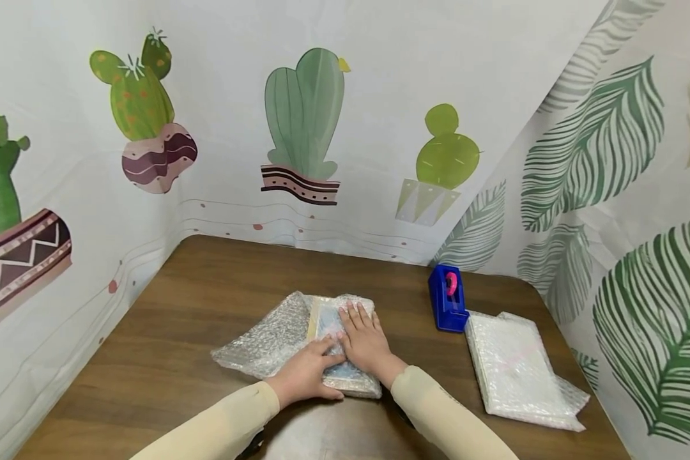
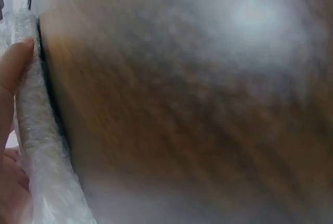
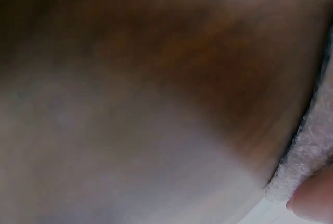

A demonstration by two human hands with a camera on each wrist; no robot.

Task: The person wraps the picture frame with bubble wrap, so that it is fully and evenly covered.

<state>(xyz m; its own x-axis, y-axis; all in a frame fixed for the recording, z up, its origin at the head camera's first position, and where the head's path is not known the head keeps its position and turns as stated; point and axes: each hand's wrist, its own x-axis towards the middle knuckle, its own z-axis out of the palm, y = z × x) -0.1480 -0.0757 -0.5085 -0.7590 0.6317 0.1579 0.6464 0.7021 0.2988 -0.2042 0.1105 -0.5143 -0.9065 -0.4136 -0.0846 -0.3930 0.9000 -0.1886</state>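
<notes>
A flat, book-like item with a pale blue face and a yellow edge (image 1: 313, 317) lies partly covered by bubble wrap (image 1: 270, 338) on the table. My left hand (image 1: 305, 372) rests across its near left part, thumb along the near side; the left wrist view shows that thumb (image 2: 16, 62) against the wrapped edge (image 2: 44, 146). With fingers extended, my right hand (image 1: 365, 342) presses flat on the item's upper right part. Only a fingertip (image 3: 315, 195) beside the bubble wrap (image 3: 307, 153) shows in the right wrist view. The item's underside is hidden.
A blue tape dispenser (image 1: 448, 303) with a pink roll stands right of the hands on the brown table (image 1: 207, 275). Nearer the right edge lies another bubble-wrapped flat package (image 1: 514, 367). A printed cloth (image 1: 374, 128) hangs behind the table.
</notes>
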